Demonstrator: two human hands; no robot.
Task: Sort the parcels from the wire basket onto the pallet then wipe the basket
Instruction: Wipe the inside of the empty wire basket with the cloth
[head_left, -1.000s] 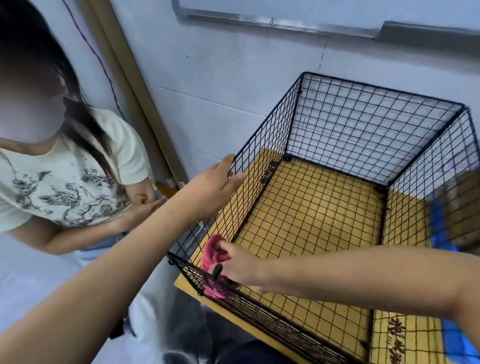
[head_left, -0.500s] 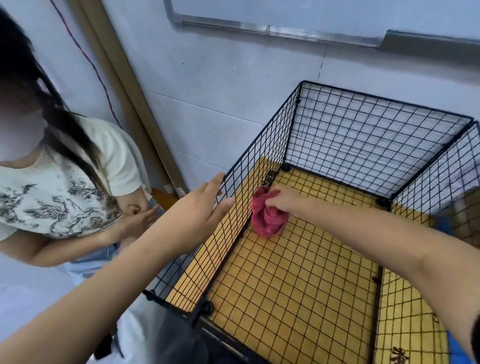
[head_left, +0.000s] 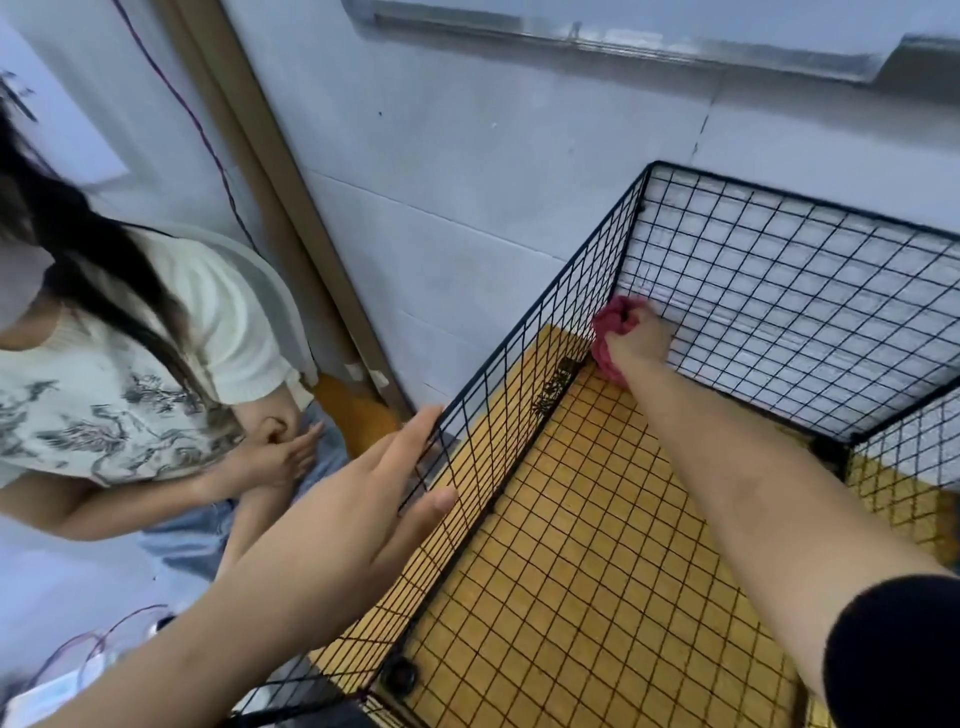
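Basket (head_left: 779, 312) corner: outstretched right hand (head_left: 638, 340) grips pink cloth (head_left: 607, 319).

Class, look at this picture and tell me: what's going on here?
A person is wiping a black wire basket, which holds no parcels. Their right hand grips a bunched pink cloth against the mesh in the far left corner. Their left hand holds the left side panel between thumb and fingers, steadying it. A second person sits to the left, not touching the basket.
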